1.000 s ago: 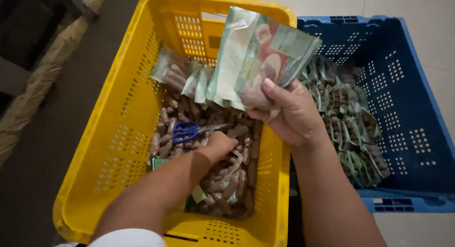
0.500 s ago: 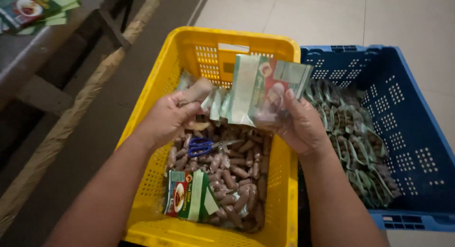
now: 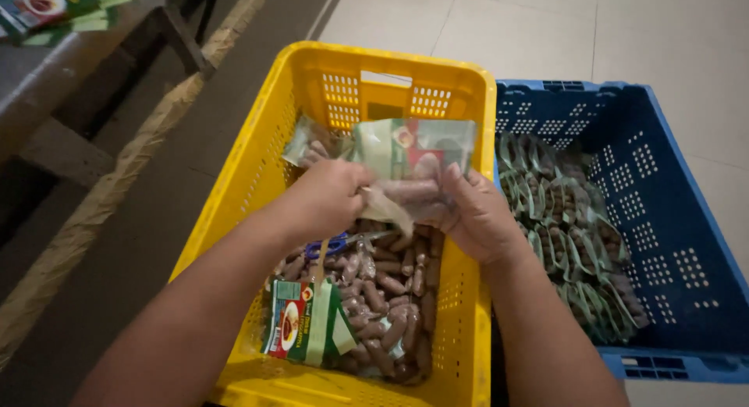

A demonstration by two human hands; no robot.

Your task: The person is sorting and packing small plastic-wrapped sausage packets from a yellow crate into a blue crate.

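Fingertips of the left hand (image 3: 331,198) are hidden behind the clear pouch (image 3: 406,173) it grips, and whether they reach inside its mouth cannot be told; the right hand's (image 3: 476,216) palm is likewise covered, only the thumb and knuckles showing as it clasps the pouch's right side. Blue scissors (image 3: 328,247) are mostly concealed under the left wrist. The yellow crate's (image 3: 257,181) near rim is cut off at the bottom edge, and the green packets (image 3: 55,5) on the bench at top left are cropped. Compared with half a second ago, the left hand has closed in from the pouch's upper left corner to its middle, both hands have dropped slightly lower over the crate, and the pouch now sits more level. The pouch is transparent with a green and red printed panel, partly filled with brown sausage-like sticks, held above the yellow crate. Loose brown sticks (image 3: 382,290) cover the crate floor beside a stack of flat green pouches (image 3: 308,325). Filled pouches (image 3: 573,243) stand in rows in the blue crate (image 3: 679,220) just beside.
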